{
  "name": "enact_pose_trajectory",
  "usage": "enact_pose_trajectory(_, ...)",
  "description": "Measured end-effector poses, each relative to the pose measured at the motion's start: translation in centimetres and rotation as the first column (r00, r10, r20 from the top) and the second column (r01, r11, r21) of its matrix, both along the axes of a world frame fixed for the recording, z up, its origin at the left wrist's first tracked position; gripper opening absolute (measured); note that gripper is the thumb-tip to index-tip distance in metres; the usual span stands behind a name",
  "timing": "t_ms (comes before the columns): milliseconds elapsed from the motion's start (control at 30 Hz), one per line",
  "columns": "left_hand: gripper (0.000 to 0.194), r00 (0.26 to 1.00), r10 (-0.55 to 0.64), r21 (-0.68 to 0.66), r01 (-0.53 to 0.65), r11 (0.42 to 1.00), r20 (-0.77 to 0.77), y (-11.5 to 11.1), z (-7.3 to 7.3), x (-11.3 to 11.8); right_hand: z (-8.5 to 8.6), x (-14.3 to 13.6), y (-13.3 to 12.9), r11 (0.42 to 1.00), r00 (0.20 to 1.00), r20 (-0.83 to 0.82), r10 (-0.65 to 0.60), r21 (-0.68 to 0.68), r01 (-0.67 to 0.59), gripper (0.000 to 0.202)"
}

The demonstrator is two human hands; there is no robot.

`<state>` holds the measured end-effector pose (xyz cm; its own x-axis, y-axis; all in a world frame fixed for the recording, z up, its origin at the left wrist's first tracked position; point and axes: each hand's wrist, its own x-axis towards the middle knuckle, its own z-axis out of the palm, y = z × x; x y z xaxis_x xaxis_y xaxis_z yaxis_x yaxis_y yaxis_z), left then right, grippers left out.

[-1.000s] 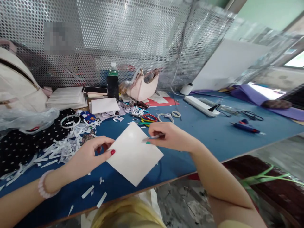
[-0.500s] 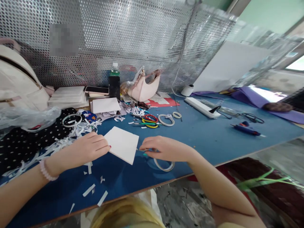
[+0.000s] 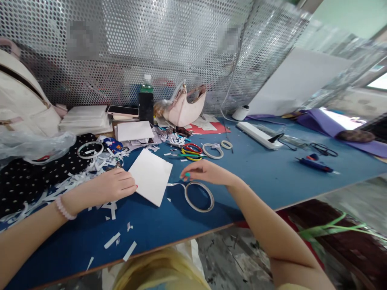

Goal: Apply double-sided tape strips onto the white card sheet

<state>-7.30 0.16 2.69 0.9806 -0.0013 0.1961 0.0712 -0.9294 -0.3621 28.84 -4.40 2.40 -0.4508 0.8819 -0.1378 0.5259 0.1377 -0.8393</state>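
My left hand [image 3: 113, 186] is closed on the left corner of a white square card [image 3: 151, 177], which it holds tilted over the blue table. A narrow strip runs from the card's right edge to a roll of white tape [image 3: 199, 208] lying on the table. Above that roll hovers my right hand [image 3: 207, 172], fingers loosely bent and holding nothing I can see. Behind it lie red- and yellow-handled scissors [image 3: 192, 149] and two more tape rolls, a larger one [image 3: 221, 156] and a small one [image 3: 231, 144].
Paper scraps [image 3: 112, 240] litter the table's left side and front. Card stacks [image 3: 136, 131], a phone [image 3: 123, 110], a bottle [image 3: 146, 84] and a pink bag [image 3: 190, 106] line the back. A power strip [image 3: 258, 135] and a blue glue gun [image 3: 314, 164] lie right.
My right hand has let go of the tape strip and lifted slightly away. The tape roll has shifted left, toward the card. My left hand still holds the card, now slightly further left.
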Motion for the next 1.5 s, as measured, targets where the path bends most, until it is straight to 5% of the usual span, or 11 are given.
enact_pose_trajectory(133,0.027,0.999,0.032,-0.135,-0.031,0.99,0.001,0.4,0.0,-0.2,-0.7,0.8,1.7,0.965,0.981,0.066,-0.182,0.202,0.165,0.029)
enact_pose_trajectory(233,0.019,1.0,0.024,-0.168,-0.022,0.985,0.013,0.4,-0.2,-0.1,-1.2,1.5,3.6,0.839,0.932,0.258,-0.255,0.539,0.08,0.023)
enact_pose_trajectory(300,0.018,0.999,0.024,-0.172,-0.015,0.985,0.048,-0.1,-0.2,0.3,-1.7,1.8,4.8,0.779,0.883,0.381,-0.273,0.626,-0.029,0.024)
enact_pose_trajectory(567,0.031,0.998,0.056,-0.439,-0.032,0.898,0.041,-3.9,-1.0,2.6,-3.2,1.7,6.5,0.79,0.828,0.495,-0.263,0.604,-0.11,0.021)
enact_pose_trajectory(733,0.039,0.998,0.066,-0.539,-0.069,0.84,-0.025,-4.3,-1.9,3.1,-3.3,1.8,5.8,0.771,0.841,0.449,-0.302,0.634,-0.062,0.03)
enact_pose_trajectory(833,0.038,0.996,0.081,-0.566,-0.089,0.819,-0.04,-4.2,-2.1,3.1,-2.9,1.5,5.1,0.758,0.891,0.411,-0.191,0.639,-0.133,0.032)
enact_pose_trajectory(1033,0.038,0.994,0.097,-0.558,-0.111,0.823,-0.054,-4.3,-2.3,3.3,-2.2,-0.8,3.3,0.64,0.87,0.476,0.129,0.631,-0.44,0.043)
enact_pose_trajectory(1267,0.038,0.988,0.126,-0.508,-0.153,0.848,-0.088,-4.3,-2.1,3.5,-1.8,-2.0,2.5,0.51,0.774,0.631,0.058,0.647,-0.566,0.042)
enact_pose_trajectory(1500,0.035,0.984,0.143,-0.519,-0.176,0.836,-0.104,-4.2,-1.9,3.7,-1.8,-1.9,2.7,0.486,0.747,0.664,0.023,0.645,-0.589,0.04)
